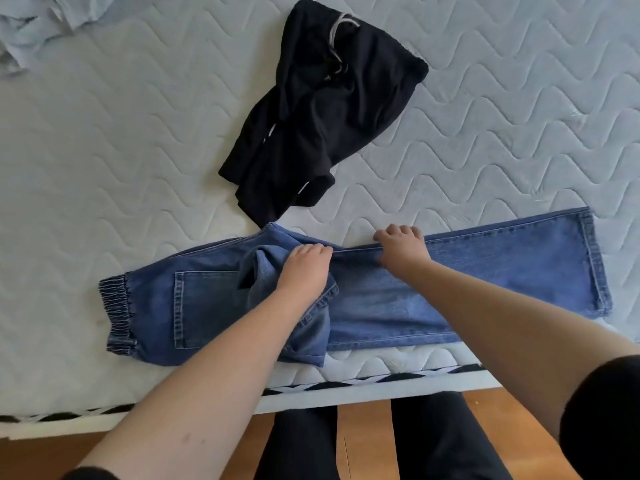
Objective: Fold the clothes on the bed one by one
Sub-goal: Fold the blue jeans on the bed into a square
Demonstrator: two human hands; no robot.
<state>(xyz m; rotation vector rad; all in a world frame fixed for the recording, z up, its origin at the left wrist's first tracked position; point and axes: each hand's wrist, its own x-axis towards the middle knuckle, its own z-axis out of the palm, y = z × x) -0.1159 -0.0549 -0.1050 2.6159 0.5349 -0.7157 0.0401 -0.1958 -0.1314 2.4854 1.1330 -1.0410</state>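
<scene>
A pair of blue jeans (485, 271) lies lengthwise along the near edge of the bed (104, 168), elastic waistband at the left, leg hems at the right. My left hand (304, 268) grips a bunched fold of denim near the crotch. My right hand (401, 245) curls over the far edge of the upper leg and holds it. A crumpled black garment (329, 116) with a grey drawstring lies beyond the jeans, apart from both hands.
Pale blue crumpled fabric (34, 26) sits at the far left corner of the quilted mattress. The bed's near edge (346, 382) runs just below the jeans. Wooden floor (363, 441) and my dark-trousered legs are below it.
</scene>
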